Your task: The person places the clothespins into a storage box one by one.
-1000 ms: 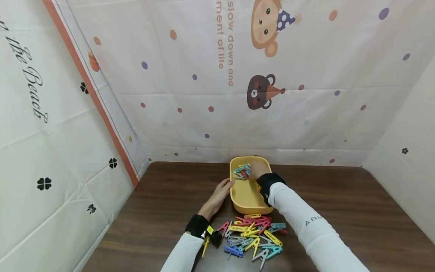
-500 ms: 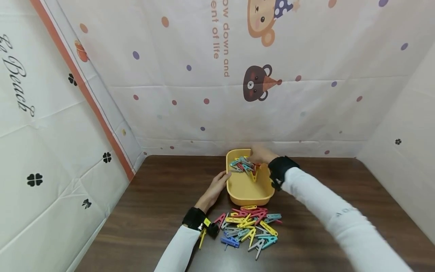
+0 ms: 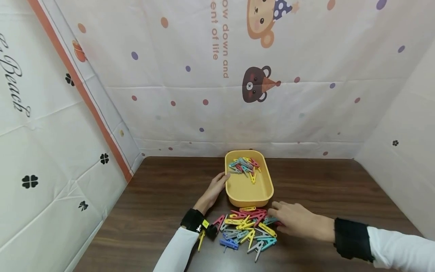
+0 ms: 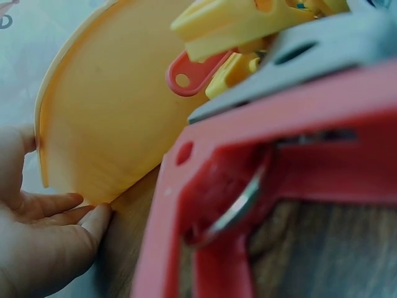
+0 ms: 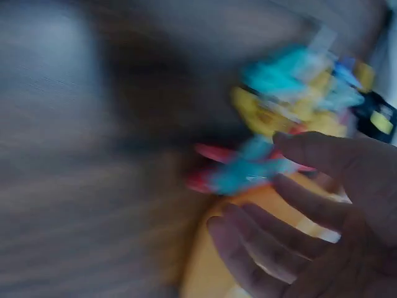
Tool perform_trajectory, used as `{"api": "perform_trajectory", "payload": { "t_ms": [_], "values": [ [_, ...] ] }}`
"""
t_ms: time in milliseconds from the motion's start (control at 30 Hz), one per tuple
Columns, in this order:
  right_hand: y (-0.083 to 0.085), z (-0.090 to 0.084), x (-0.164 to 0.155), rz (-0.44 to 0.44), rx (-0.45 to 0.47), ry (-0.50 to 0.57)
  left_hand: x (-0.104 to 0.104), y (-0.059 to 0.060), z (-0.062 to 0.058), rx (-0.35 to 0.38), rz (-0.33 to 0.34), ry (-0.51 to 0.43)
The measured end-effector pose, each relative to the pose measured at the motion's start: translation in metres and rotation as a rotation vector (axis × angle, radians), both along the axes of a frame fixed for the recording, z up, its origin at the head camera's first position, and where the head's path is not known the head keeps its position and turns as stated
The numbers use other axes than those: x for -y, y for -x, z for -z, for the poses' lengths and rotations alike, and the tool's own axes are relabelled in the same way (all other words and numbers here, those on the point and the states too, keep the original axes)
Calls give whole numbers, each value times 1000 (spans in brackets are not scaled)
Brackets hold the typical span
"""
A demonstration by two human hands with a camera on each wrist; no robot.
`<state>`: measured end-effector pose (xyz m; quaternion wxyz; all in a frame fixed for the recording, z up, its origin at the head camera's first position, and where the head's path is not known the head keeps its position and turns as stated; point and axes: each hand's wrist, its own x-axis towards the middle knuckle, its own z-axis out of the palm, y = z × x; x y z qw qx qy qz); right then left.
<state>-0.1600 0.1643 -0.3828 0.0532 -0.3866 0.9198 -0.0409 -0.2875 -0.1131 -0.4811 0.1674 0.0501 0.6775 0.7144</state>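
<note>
A yellow tub [image 3: 249, 190] stands on the brown table with several coloured clothes pegs [image 3: 244, 166] at its far end. My left hand [image 3: 217, 185] rests open against the tub's left wall [image 4: 99, 124], fingertips [image 4: 87, 214] touching its base. A loose pile of pegs [image 3: 248, 230] lies in front of the tub. My right hand [image 3: 289, 217] hovers over the pile's right edge with its fingers [image 5: 291, 211] spread and nothing in them. The right wrist view is blurred; a red peg [image 4: 260, 186] fills the left wrist view.
The wooden table [image 3: 340, 196] is boxed in by printed white sheets on the left, back and right. A stray yellow peg [image 3: 200, 240] lies by my left wrist band. Bare wood stretches left and right of the tub.
My right hand has left the pegs at the far end of the tub and come back to the loose pile in front. My left hand stays on the tub's side.
</note>
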Motion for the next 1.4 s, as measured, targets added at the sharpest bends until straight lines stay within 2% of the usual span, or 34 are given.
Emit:
{"api": "perform_trajectory", "payload": {
  "t_ms": [67,300,567,833,967,1133,1267,1400],
  "values": [
    [0,10,-8,-11,17,10,0,1,0,2,-7,1],
    [4,23,-11,12,208,44,-1,0,1,7,-18,14],
    [3,30,-13,-11,204,85,-1,1,2,-10,-3,12],
    [7,24,-25,-40,204,121,-2,0,0,-5,-25,16],
    [8,11,-31,-27,183,138,-3,0,0,-2,-17,15],
    [16,-22,-38,15,36,152,-4,-1,1,7,-11,21],
    [37,-53,-34,75,-81,160,-3,1,1,4,-20,23],
    [73,-76,-13,122,-165,188,-2,3,1,-4,-26,21]
  ]
}}
